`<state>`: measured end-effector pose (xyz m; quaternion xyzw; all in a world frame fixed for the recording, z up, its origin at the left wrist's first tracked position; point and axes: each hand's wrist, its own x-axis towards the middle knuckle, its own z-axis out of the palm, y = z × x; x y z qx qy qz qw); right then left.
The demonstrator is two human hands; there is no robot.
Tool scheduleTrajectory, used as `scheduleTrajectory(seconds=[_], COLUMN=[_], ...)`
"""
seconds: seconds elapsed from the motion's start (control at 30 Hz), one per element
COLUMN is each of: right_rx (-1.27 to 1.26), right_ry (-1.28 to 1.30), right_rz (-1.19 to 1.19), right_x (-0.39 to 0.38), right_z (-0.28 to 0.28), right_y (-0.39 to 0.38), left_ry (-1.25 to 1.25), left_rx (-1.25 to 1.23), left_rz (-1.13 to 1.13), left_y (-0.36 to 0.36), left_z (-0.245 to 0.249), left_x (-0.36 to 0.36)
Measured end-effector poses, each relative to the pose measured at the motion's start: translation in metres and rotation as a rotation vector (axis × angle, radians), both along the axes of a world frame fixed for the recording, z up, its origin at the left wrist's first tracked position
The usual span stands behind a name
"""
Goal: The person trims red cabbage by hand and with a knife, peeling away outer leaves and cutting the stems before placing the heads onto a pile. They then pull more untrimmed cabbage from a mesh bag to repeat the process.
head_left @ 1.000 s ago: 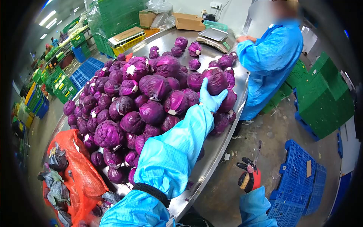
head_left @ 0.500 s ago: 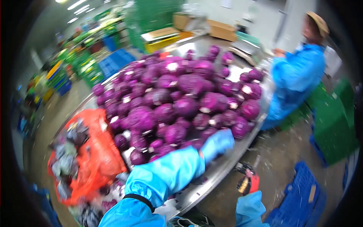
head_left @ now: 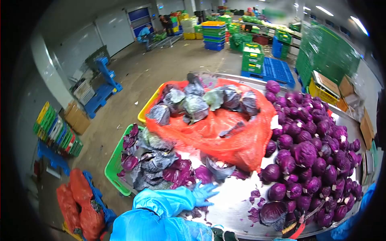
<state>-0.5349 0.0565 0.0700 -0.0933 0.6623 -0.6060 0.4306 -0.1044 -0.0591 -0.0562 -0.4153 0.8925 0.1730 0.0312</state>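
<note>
My left hand point(head_left: 204, 194), in a blue glove, is open with fingers spread, low over the steel table point(head_left: 237, 203) beside loose purple leaves point(head_left: 181, 170). At the bottom edge my right hand point(head_left: 298, 231), in a red and dark glove, is mostly cut off. It is closed on a knife point(head_left: 315, 209), whose thin blade points up and right over the cabbages. Close by lies a red cabbage point(head_left: 273, 213) with dark outer leaves. Trimmed red cabbages point(head_left: 304, 154) are heaped on the right. An orange mesh bag point(head_left: 217, 140) holds untrimmed cabbages point(head_left: 196, 107).
A green crate point(head_left: 114, 168) of cut leaves stands at the table's left edge, with a yellow crate point(head_left: 146, 106) behind. Filled red sacks point(head_left: 82, 205) sit lower left. Stacked crates point(head_left: 214, 35), a blue pallet point(head_left: 277, 72) and people point(head_left: 145, 36) are farther back.
The view has swung left, bringing the mesh bag and leaf crate to the middle. My left hand has moved from beside the cabbage heap to the loose leaves. My right hand keeps the knife.
</note>
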Motion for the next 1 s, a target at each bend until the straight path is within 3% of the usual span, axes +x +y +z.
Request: scheduleTrajectory(seconds=[0.1, 0.17, 0.2, 0.3, 0.33, 0.37, 0.43, 0.5, 0.57, 0.63, 0.7, 0.77, 0.83, 0.9, 0.97, 1.0], right_rx=[-0.014, -0.032, -0.039, -0.083, -0.099, -0.115, -0.137, -0.092, 0.02, -0.049, -0.071, -0.044, -0.009, 0.026, 0.057, 0.071], right_ry=[0.034, 0.052, 0.061, 0.072, 0.081, 0.085, 0.102, 0.122, 0.061, 0.011, 0.06, 0.06, 0.014, -0.029, -0.028, -0.027], right_rz=[0.051, 0.08, 0.096, 0.14, 0.158, 0.175, 0.231, 0.21, 0.23, 0.216, 0.297, 0.323, 0.348, 0.442, 0.514, 0.548], right_x=[0.044, 0.072, 0.085, 0.12, 0.132, 0.144, 0.158, 0.198, 0.205, 0.217, 0.261, 0.278, 0.285, 0.276, 0.284, 0.29], right_z=[0.007, 0.009, 0.009, 0.014, 0.015, 0.016, 0.005, 0.028, 0.014, -0.015, 0.012, 0.007, -0.005, -0.04, -0.037, -0.032], right_y=[-0.022, -0.034, -0.037, -0.05, -0.054, -0.058, -0.059, -0.059, -0.049, -0.04, -0.04, -0.035, -0.028, -0.016, -0.024, -0.029], left_ry=[0.131, 0.544, 0.38, 0.52, 0.436, 0.351, 0.419, 0.391, 0.276, 0.04, 0.107, 0.349, 0.538, 1.006, 1.185, 1.097], left_rx=[-0.119, -0.204, -0.148, -0.265, -0.255, -0.246, -0.282, -0.249, -0.317, -0.341, -0.334, -0.276, -0.512, -0.608, -0.61, -0.576], left_rz=[0.254, 0.269, 0.201, 0.299, 0.337, 0.369, 0.371, 0.433, 0.467, 0.558, 0.759, 1.253, 1.421, 1.216, 0.936, 0.877], left_y=[-0.021, -0.029, -0.031, -0.026, -0.023, -0.022, -0.027, -0.03, -0.034, -0.037, -0.047, -0.066, -0.099, -0.154, -0.208, -0.235], left_z=[-0.024, -0.041, -0.035, -0.06, -0.062, -0.06, -0.052, -0.03, -0.024, 0.001, -0.004, -0.003, 0.032, 0.037, 0.078, 0.094], left_x=[0.086, 0.131, 0.151, 0.204, 0.222, 0.241, 0.276, 0.309, 0.344, 0.368, 0.403, 0.425, 0.421, 0.423, 0.393, 0.381])
